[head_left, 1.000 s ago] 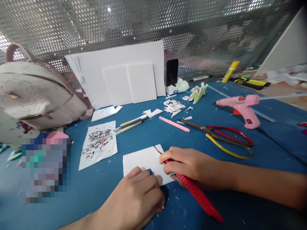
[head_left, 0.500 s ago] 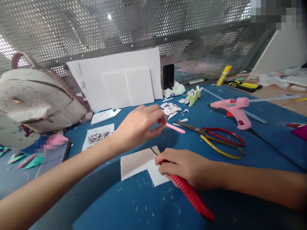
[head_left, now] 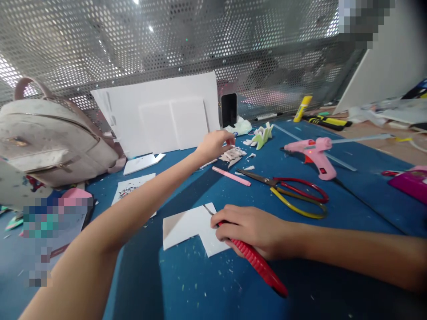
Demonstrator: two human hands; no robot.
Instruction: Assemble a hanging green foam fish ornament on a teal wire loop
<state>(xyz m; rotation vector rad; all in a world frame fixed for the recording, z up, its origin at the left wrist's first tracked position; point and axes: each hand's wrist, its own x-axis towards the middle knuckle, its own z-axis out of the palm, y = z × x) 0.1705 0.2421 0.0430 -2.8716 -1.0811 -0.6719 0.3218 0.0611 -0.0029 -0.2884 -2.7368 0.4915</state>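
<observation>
My left hand [head_left: 216, 144] reaches out over a pile of white scraps [head_left: 232, 155], fingers curled down and a little apart. Nothing shows between them. In my right hand [head_left: 255, 229] is a red utility knife [head_left: 260, 264], its blade pointing up and left. The blade lies over an L-shaped piece of white board [head_left: 183, 224] on the blue table, and part of that piece is hidden under the hand. Between my two hands lies a pink pen [head_left: 231, 176], beside scissors [head_left: 287, 189] with red and yellow handles.
A pink glue gun [head_left: 315, 153] with its cord is on the right, near a glue stick [head_left: 303, 108]. Larger white boards [head_left: 151, 95] lean against the perforated metal panel. On the left are a pale backpack [head_left: 56, 138] and paper holding small bits [head_left: 143, 181].
My left hand has moved forward, away from the white board piece, to the scrap pile. My right hand keeps its hold on the utility knife. The view has shifted slightly.
</observation>
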